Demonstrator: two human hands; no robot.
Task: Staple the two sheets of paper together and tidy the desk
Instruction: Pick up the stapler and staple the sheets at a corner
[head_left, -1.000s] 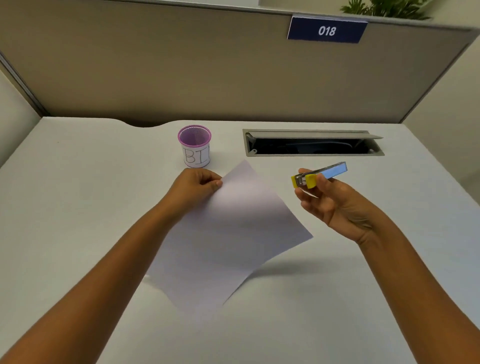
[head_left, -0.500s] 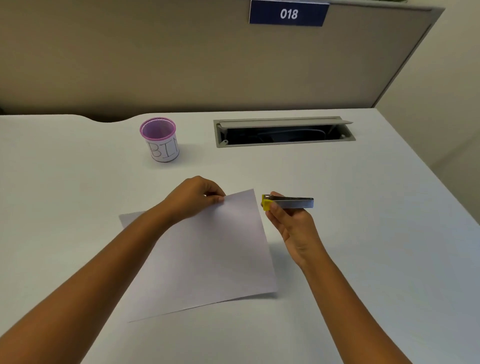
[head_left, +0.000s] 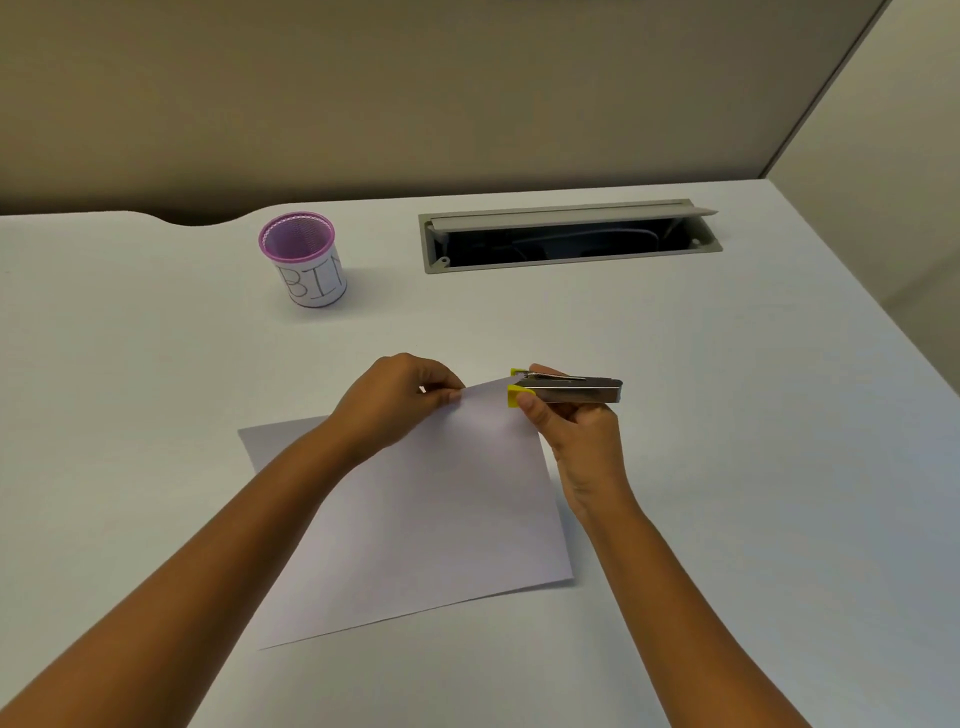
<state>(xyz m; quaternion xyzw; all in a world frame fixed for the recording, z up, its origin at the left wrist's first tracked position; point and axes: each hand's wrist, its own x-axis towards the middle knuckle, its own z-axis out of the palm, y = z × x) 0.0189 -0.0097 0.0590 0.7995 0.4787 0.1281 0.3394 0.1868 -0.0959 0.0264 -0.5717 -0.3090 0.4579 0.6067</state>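
- White desk top (head_left: 727, 467) fills the lower view, closed in at the back by a beige cubicle partition (head_left: 467, 104) and on the right by a paler side panel (head_left: 893, 135).
- White paper (head_left: 415, 519) lies near the middle of the desk, turned at an angle; whether it is one sheet or two stacked cannot be told, as the edges read as a single outline.
- Its far right corner is lifted off the surface; the near edge and the left corner rest flat.
- Left hand (head_left: 400, 400) pinches the far edge of the paper between thumb and fingertips, just left of the raised corner, and its forearm lies across the left part of the sheet, hiding it.
- Right hand (head_left: 576, 431) is closed around a small metal stapler (head_left: 571, 389) with a yellow front end, thumb against the yellow part.
- That stapler points left, its mouth at the raised corner; the yellow tip shows above and below the paper's edge, so the corner appears to sit between its two arms.
- Purple mesh cup (head_left: 306, 260) wrapped in a white label lettered "BIN" stands upright toward the back left, well apart from the paper.
- Grey cable hatch (head_left: 571, 236) is set into the desk at the back right, its flap raised and dark cables visible inside.
- Nothing stands between the cup and the hands.
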